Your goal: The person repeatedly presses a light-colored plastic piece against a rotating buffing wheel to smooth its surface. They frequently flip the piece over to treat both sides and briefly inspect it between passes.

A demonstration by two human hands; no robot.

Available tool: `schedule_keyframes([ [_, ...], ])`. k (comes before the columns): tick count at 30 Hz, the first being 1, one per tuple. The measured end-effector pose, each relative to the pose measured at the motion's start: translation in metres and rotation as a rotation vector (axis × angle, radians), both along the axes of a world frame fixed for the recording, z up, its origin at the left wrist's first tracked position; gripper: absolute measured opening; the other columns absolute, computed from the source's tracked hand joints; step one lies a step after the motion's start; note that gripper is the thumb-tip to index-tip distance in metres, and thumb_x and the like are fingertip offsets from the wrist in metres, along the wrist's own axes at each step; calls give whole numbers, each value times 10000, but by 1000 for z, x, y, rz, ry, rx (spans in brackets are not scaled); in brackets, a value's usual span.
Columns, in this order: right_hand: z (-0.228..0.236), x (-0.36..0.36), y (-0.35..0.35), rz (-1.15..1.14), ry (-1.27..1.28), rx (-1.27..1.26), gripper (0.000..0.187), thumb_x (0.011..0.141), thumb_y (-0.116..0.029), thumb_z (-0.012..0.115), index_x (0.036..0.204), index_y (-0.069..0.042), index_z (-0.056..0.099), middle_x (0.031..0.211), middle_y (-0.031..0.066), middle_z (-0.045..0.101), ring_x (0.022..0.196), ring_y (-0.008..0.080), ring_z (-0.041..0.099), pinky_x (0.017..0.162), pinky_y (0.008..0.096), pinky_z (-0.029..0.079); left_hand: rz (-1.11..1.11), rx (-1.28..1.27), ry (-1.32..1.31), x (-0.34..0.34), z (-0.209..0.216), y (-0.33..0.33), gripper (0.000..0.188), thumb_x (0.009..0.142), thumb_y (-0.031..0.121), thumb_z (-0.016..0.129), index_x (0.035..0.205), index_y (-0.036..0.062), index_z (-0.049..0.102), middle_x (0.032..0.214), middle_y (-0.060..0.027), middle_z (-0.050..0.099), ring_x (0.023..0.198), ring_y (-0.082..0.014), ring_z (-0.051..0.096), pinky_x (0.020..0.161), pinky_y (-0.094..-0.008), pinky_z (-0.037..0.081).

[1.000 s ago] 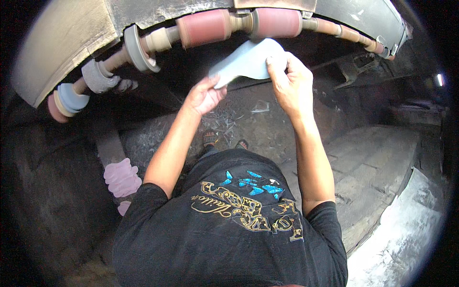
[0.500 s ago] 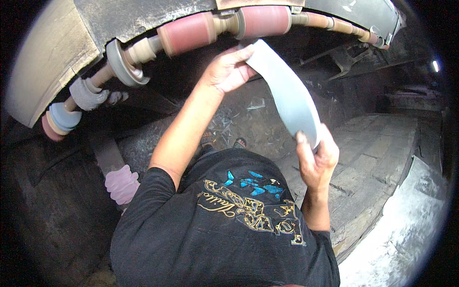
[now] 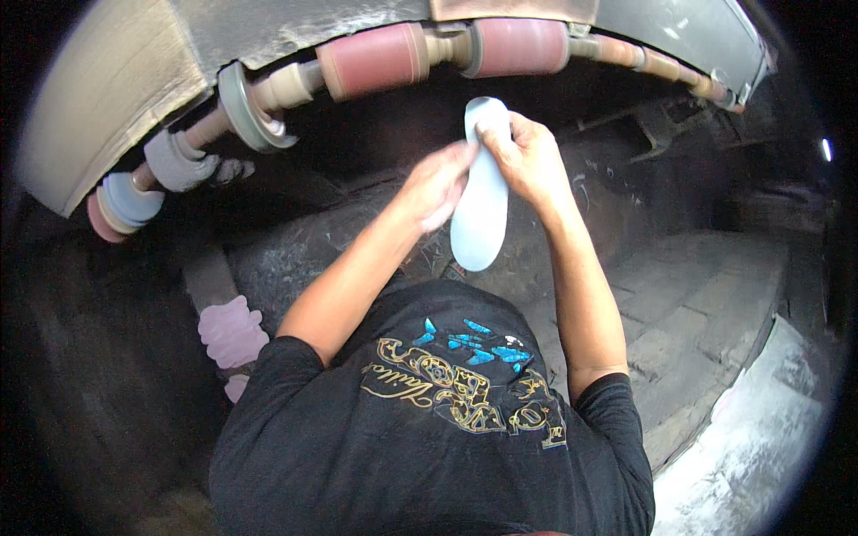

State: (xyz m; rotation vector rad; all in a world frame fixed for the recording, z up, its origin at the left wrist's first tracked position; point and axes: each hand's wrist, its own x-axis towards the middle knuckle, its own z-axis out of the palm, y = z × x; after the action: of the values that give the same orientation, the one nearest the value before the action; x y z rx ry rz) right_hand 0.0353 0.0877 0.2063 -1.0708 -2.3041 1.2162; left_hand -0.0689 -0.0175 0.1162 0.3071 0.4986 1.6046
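A pale blue shoe insole (image 3: 481, 223) hangs in front of my body, long side roughly upright, its wide rounded end lower. My right hand (image 3: 529, 161) grips its upper part, thumb on the facing side and fingers behind. At the insole's left edge is my left hand (image 3: 436, 183), smeared by motion; whether its fingers close on the insole does not show. Just beyond the insole's top, apart from it, a machine shaft carries two red sanding drums, a right one (image 3: 518, 46) and a left one (image 3: 373, 61), blurred as if spinning.
Further left on the shaft sit a grey wheel (image 3: 246, 105) and a fuzzy grey roller (image 3: 181, 161). A metal hood (image 3: 295, 22) arches over it. Pink scalloped pieces (image 3: 232, 332) lie at lower left. Brickwork (image 3: 661, 304) and a whitish dusty sheet (image 3: 760, 438) are at right.
My right hand has moved from the insole's lower end up to its upper part. The insole has swung upright, away from the drum and nearer me; my left hand has shifted down its edge.
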Motion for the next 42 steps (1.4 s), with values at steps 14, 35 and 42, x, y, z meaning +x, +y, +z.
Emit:
schedule_keyframes([
  [14,9,-13,-9,-95,298,159,218,907,-234,663,882,-17,671,760,95,669,702,151,634,689,316,505,127,-79,-75,-66,-72,-44,501,921,98,658,1378,-14,486,1320,-165,611,1213,-271,608,1065,-422,478],
  [35,68,90,8,361,-146,395,390,822,58,603,1200,-14,662,1061,130,725,997,230,696,890,346,529,-180,44,-207,-73,-36,14,576,998,344,566,1396,-60,470,1426,-283,495,1316,-407,509,1081,-564,444],
  [42,11,30,10,-8,230,-506,526,795,-116,755,1260,40,566,1071,126,666,855,169,664,725,280,541,202,180,-240,-85,-85,-7,389,892,28,593,1254,-111,551,1292,-244,611,1206,-346,606,1068,-458,483],
])
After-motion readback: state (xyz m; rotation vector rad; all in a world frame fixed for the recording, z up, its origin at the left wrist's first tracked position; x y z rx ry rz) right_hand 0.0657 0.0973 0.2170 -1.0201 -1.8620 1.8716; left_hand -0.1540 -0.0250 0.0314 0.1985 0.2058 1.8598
